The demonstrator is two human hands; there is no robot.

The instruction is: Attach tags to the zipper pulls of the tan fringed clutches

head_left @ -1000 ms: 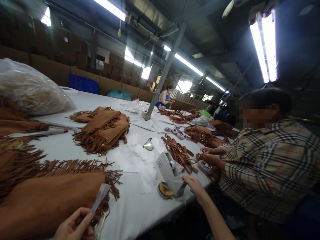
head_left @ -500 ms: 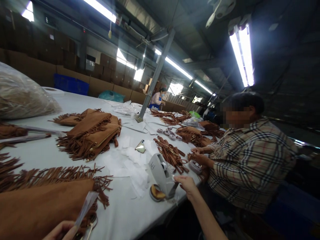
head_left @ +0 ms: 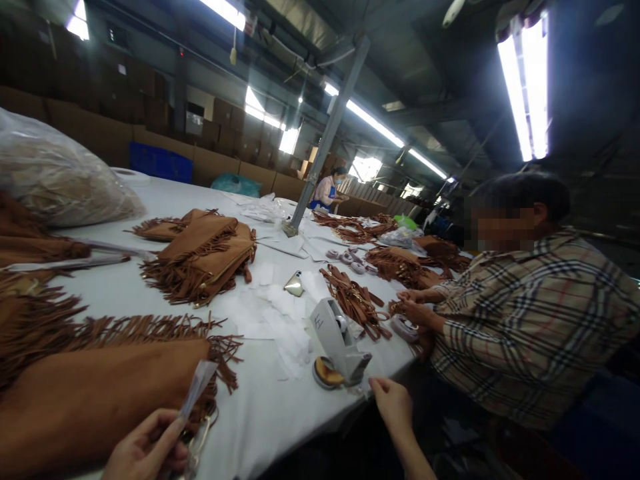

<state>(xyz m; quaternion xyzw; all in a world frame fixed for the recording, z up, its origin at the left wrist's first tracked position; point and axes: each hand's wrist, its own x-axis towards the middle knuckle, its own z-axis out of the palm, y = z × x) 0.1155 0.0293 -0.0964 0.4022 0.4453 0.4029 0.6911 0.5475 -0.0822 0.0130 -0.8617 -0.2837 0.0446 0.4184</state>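
My left hand (head_left: 150, 443) is closed around a whitish wrapped strip (head_left: 199, 388), whose upper end sticks out past the fingers. Metal hardware (head_left: 201, 437) hangs just beside those fingers. Below and behind lies a brown fringed bag (head_left: 115, 383), flat on the table. At the table's front edge, my right hand (head_left: 396, 408) pinches the end of a piece of clear tape (head_left: 369, 392). The grey tape dispenser (head_left: 331, 333) stands just beyond it, and whether the tape is still joined to it I cannot tell. A dark roll with a yellowish centre (head_left: 327, 372) lies against its base.
Stacked fringed bags (head_left: 200, 257) and white paper sheets (head_left: 270, 313) lie on the white table (head_left: 270, 427). A phone (head_left: 294, 285), brown straps (head_left: 355, 300) and a metal post (head_left: 325, 140) are farther back. A co-worker in a plaid shirt (head_left: 530, 327) works at the right.
My right hand has drawn back from the dispenser toward me, tape between its fingers. My left hand has risen further into view with the wrapped strip. The whole view has shifted slightly.
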